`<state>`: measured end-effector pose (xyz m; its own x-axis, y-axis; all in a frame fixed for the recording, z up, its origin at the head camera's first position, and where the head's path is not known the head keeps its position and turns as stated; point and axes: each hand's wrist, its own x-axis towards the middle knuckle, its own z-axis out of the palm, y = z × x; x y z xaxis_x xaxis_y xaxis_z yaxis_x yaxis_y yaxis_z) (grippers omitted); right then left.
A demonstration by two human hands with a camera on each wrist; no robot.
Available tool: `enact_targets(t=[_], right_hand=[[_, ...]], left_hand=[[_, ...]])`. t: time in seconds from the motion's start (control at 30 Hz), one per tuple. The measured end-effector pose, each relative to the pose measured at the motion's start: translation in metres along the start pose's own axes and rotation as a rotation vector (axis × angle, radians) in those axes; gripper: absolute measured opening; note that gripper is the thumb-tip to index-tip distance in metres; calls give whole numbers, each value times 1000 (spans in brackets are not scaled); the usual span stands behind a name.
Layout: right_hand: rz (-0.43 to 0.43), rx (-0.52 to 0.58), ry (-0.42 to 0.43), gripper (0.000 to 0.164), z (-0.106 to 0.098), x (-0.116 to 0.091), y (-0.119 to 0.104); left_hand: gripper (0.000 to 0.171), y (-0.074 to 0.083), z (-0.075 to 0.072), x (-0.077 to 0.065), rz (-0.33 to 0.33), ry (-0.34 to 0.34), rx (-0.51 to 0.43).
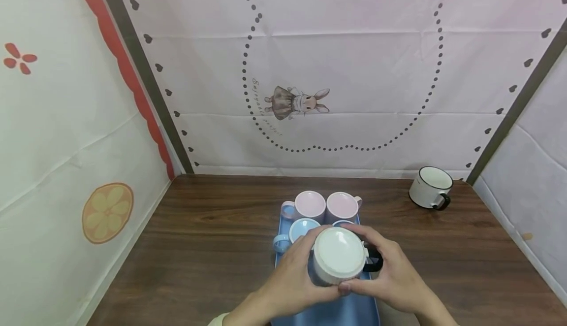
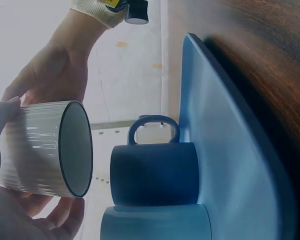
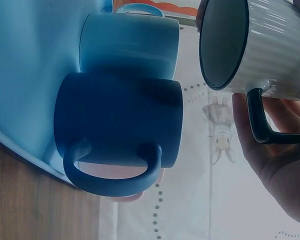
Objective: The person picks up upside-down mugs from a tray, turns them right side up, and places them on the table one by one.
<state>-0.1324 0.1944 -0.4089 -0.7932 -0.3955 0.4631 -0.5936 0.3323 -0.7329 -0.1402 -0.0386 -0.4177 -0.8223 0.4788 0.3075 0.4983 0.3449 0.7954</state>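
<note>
Both hands hold a white ribbed mug (image 1: 340, 253) with a black handle and dark rim above a blue tray (image 1: 350, 309). It is upside down, its base facing up in the head view and its mouth toward the tray in the wrist views. My left hand (image 1: 294, 279) grips its left side. My right hand (image 1: 394, 272) grips the handle side, thumb at the front close to the left thumb. Just beyond, in the tray, are a light blue mug (image 1: 303, 228) and a dark blue mug (image 3: 117, 120), the latter mostly hidden by the hands in the head view.
Two pink mugs (image 1: 310, 204) stand side by side at the tray's far end. Another white mug (image 1: 430, 187), with black rim and handle, stands at the back right of the wooden table (image 1: 212, 247). Printed cloth walls (image 1: 354, 75) enclose the back and sides.
</note>
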Motion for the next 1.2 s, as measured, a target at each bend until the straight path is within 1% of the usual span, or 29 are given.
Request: enact_targets(t=[0.13, 0.3, 0.57, 0.67, 0.8, 1.0, 1.1, 1.17, 1.2], right_hand=[[-2, 0, -5, 89, -1, 0, 1], [-4, 4, -16, 89, 0, -1, 1], [-3, 4, -8, 89, 1, 0, 1], [1, 14, -4, 88, 3, 0, 1], [8, 25, 4, 89, 5, 0, -1], [20, 32, 5, 93, 6, 0, -2], [32, 52, 3, 98, 5, 0, -1], [36, 83, 4, 101, 4, -1, 1], [39, 100, 5, 102, 3, -2, 2]], left_hand=[[98, 0, 0, 1, -4, -17, 6], [103, 0, 1, -1, -15, -21, 8], [108, -2, 5, 0, 23, -6, 42], [106, -2, 7, -1, 37, 12, 52], [102, -1, 8, -2, 52, 53, 78], [100, 1, 6, -4, 15, 87, 98], [100, 2, 4, -4, -2, 96, 68], [98, 3, 2, -4, -20, 103, 19], [98, 3, 1, -4, -34, 107, -21]])
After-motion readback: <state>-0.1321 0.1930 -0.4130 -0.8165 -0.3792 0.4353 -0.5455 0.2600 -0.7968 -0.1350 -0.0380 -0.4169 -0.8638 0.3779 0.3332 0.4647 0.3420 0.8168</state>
